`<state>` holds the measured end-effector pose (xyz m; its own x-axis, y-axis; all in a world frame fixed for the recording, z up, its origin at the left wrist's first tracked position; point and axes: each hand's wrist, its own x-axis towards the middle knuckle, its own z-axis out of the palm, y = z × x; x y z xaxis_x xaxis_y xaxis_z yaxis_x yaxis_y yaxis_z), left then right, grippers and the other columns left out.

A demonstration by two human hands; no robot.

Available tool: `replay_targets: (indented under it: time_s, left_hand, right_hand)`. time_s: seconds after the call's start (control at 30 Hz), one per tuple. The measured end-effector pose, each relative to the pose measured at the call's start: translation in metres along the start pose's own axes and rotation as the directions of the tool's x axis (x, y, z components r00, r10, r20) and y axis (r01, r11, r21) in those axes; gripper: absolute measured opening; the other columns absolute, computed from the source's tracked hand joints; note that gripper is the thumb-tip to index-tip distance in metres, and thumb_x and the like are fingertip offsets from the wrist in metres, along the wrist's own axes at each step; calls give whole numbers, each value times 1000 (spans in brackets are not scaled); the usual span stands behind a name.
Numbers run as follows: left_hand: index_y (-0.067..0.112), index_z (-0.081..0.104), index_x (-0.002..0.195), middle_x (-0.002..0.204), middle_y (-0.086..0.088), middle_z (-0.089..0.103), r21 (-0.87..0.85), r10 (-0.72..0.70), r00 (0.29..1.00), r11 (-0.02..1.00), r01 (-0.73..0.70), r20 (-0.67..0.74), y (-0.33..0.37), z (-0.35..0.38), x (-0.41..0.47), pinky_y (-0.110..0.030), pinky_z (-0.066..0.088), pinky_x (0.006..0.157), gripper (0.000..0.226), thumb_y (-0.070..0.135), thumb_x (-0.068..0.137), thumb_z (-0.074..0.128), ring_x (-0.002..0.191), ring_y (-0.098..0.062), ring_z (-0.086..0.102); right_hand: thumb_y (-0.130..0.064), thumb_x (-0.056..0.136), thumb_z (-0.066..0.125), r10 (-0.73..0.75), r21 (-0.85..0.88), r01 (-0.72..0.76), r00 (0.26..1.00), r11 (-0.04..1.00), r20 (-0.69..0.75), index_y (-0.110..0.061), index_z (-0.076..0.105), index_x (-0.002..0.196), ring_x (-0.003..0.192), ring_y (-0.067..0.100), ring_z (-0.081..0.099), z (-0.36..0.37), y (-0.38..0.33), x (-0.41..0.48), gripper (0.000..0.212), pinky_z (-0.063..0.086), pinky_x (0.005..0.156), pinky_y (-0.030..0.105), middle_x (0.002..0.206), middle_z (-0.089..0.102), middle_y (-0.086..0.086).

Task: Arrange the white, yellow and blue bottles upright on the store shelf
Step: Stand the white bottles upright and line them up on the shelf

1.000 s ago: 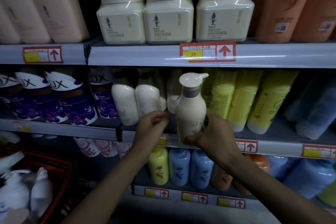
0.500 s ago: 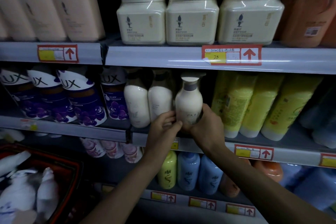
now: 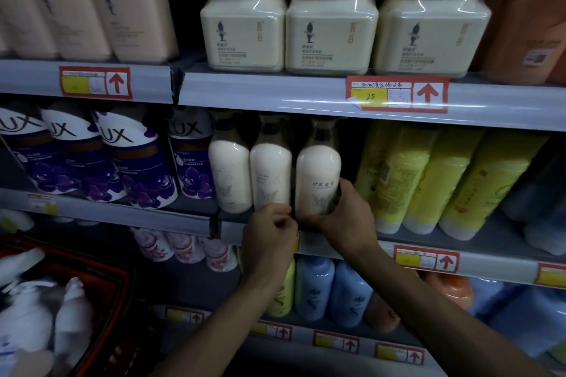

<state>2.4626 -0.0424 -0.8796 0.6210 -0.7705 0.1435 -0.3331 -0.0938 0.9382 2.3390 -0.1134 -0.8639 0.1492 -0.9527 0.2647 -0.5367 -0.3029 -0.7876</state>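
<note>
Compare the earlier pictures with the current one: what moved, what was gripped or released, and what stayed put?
The white pump bottle moved from in front of the shelf back onto it, upright beside two white bottles. The right hand still grips it; the left hand stays curled at its base. The yellow bottles stayed put.

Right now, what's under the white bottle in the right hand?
The middle shelf runs below the white bottle. The right hand and left hand cover its base, so whether it touches down cannot be seen. Blue bottles stand one shelf lower.
</note>
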Motion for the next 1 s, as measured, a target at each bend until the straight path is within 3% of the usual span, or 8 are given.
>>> replay_targets:
  time_s: [0.1, 0.3, 0.37, 0.53, 0.73, 0.87, 1.0]
  left_hand:
    - [22, 77, 113, 102, 8, 78, 41, -13, 1000, 999, 13, -3, 0, 0, 1, -38, 60, 89, 24, 16, 91, 70, 99, -12, 72]
    - [19, 77, 119, 92, 14, 74, 70, 36, 998, 997, -39, 50, 5, 8, 1, -37, 60, 83, 26, 15, 94, 70, 93, -13, 73]
    - [24, 77, 114, 95, 11, 78, 90, 31, 998, 995, -35, 54, 5, 11, 0, -39, 60, 79, 25, 14, 93, 68, 89, -15, 73]
    - [19, 70, 80, 75, 7, 71, 133, 20, 1000, 991, -21, 13, 6, 18, -3, -33, 50, 64, 15, 12, 91, 61, 75, -18, 68]
    - [23, 76, 96, 98, 9, 77, 92, 0, 999, 996, -3, 37, 6, 20, -3, -37, 59, 76, 20, 11, 92, 61, 89, -15, 71]
    - [24, 76, 94, 92, 10, 77, 79, 11, 999, 997, -15, 51, 2, 20, -1, -40, 60, 76, 24, 9, 90, 59, 86, -14, 71]
    - [25, 71, 90, 86, 12, 72, 101, 6, 994, 995, 6, -113, 2, 11, -3, -37, 56, 74, 4, 22, 92, 70, 86, -16, 70]
  right_hand:
    - [-31, 61, 99, 8, 23, -9, 1000, 1000, 29, -16, 59, 130, 109, 21, 69, -3, 7, 2, 81, 57, 87, 36, 121, 73, 2]
    - [-30, 58, 100, -2, 38, 2, 1000, 999, 3, -18, 65, 122, 99, 10, 68, -5, 9, 1, 74, 52, 80, 23, 113, 75, -3]
    - [-30, 59, 100, 11, 46, -10, 1000, 999, -17, -17, 65, 121, 100, 11, 69, -1, 9, 0, 73, 52, 81, 24, 112, 75, -2]
    - [-34, 61, 98, 33, 30, -31, 997, 999, -64, -17, 62, 120, 100, 14, 70, 7, 10, 0, 72, 56, 80, 29, 111, 75, -2]
    - [-42, 59, 97, 35, 2, -35, 996, 999, -78, -20, 57, 116, 98, 14, 70, 10, 11, 2, 73, 59, 81, 34, 109, 74, -3]
    - [-43, 59, 98, 40, 20, -38, 996, 999, -76, -20, 58, 114, 96, 13, 70, 9, 11, 2, 72, 58, 78, 32, 107, 74, -4]
    - [-44, 60, 98, 38, 34, -35, 996, 999, -75, -21, 58, 111, 95, 14, 70, 10, 9, 0, 69, 59, 80, 37, 107, 74, -4]
